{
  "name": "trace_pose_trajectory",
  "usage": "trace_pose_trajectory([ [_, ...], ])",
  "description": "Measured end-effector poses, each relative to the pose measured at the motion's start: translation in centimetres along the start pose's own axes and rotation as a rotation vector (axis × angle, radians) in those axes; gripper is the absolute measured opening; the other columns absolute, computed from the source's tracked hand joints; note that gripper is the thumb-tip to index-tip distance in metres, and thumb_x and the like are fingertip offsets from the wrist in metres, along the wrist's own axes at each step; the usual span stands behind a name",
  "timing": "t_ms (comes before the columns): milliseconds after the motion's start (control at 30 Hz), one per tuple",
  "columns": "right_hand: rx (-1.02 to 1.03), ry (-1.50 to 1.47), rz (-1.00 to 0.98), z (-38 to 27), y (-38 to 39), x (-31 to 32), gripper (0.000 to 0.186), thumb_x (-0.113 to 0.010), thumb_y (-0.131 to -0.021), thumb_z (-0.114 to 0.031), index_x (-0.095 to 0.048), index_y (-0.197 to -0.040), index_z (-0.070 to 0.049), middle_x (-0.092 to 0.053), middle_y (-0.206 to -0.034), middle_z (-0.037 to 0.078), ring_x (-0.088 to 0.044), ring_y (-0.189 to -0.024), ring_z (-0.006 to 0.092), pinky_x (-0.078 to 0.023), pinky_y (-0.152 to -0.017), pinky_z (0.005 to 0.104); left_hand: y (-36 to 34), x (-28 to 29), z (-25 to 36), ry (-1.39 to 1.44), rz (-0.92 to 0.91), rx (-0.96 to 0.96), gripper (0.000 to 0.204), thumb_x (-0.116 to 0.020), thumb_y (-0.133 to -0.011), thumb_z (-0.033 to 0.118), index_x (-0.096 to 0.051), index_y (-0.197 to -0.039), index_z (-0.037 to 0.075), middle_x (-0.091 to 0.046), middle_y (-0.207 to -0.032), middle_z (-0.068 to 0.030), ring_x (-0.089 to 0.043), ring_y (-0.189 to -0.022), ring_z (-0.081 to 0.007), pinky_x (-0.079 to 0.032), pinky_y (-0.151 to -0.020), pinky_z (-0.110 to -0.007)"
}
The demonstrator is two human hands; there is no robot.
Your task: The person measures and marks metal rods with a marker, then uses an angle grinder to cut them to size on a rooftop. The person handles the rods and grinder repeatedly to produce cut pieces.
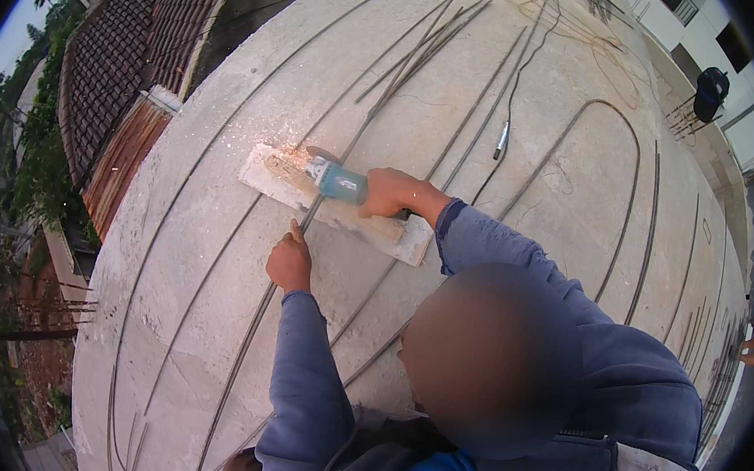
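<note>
Rough grey concrete forms a broad roof slab (203, 349), bordered at upper left by a brown tiled roof (112, 79) and a rusty corrugated sheet (127, 163), and at upper right by a white building (706, 23). Long steel bars cross the slab, with a loose bundle of shorter rods (424, 50) beyond the work. Near the middle, the right hand (394, 191) is wrapped firmly round the teal body of an angle grinder (342, 184), whose dark disc stands at the far side of a ribbed rebar (257, 316). Orange sparks (291, 158) spray from there toward the upper left, over a dusty, pale board (414, 243) lying beneath the bar and the tool. Nearer the body, the left hand (289, 259) is closed over that same rebar, index finger stretched forward along it toward the grinder. Right of the right hand, a black cable (521, 77) with a silver-coloured connector runs across the concrete, and a bar bent into a wide hook (638, 154) lies farther right.
</note>
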State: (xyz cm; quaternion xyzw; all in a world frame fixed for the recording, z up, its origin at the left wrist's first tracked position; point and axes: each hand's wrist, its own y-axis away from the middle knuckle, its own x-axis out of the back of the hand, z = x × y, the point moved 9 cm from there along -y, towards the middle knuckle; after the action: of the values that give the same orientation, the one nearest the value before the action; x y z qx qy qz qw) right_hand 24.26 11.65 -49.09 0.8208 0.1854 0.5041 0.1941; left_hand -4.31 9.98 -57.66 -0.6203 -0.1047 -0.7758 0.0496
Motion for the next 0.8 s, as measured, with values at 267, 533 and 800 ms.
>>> trace_pose_trajectory([
  [267, -0.007, 0.002, 0.004, 0.2, 0.05, 0.06, 0.07, -0.089, -0.079, -0.044, -0.074, -0.126, 0.007, -0.078, -0.126, 0.027, -0.078, -0.113, 0.0405, -0.063, -0.095, 0.0462, -0.05, -0.08, 0.0, 0.0, 0.003, -0.009, 0.078, -0.028, -0.115, 0.067, -0.086, -0.106, 0.016, -0.082, -0.095, -0.0197, -0.08, -0.088, -0.042, -0.062, -0.078, -0.056],
  [533, -0.002, -0.009, -0.002, 0.24, 0.08, 0.08, 0.07, -0.088, -0.078, -0.043, -0.075, -0.125, 0.007, -0.078, -0.125, 0.028, -0.078, -0.113, 0.0405, -0.063, -0.095, 0.0458, 0.01, 0.0, -0.02, 0.015, 0.007, -0.001, 0.078, -0.029, -0.115, 0.067, -0.087, -0.105, 0.017, -0.082, -0.094, -0.02, -0.08, -0.087, -0.0426, -0.062, -0.077, -0.056],
  [800, 0.004, -0.007, -0.007, 0.15, 0.09, 0.2, 0.069, -0.087, -0.078, -0.042, -0.075, -0.124, 0.008, -0.078, -0.124, 0.028, -0.078, -0.112, 0.0403, -0.063, -0.094, 0.0454, -0.02, 0.06, -0.05, 0.01, 0.022, -0.005, 0.077, -0.03, -0.115, 0.067, -0.087, -0.104, 0.017, -0.082, -0.093, -0.02, -0.08, -0.087, -0.0422, -0.062, -0.076, -0.056],
])
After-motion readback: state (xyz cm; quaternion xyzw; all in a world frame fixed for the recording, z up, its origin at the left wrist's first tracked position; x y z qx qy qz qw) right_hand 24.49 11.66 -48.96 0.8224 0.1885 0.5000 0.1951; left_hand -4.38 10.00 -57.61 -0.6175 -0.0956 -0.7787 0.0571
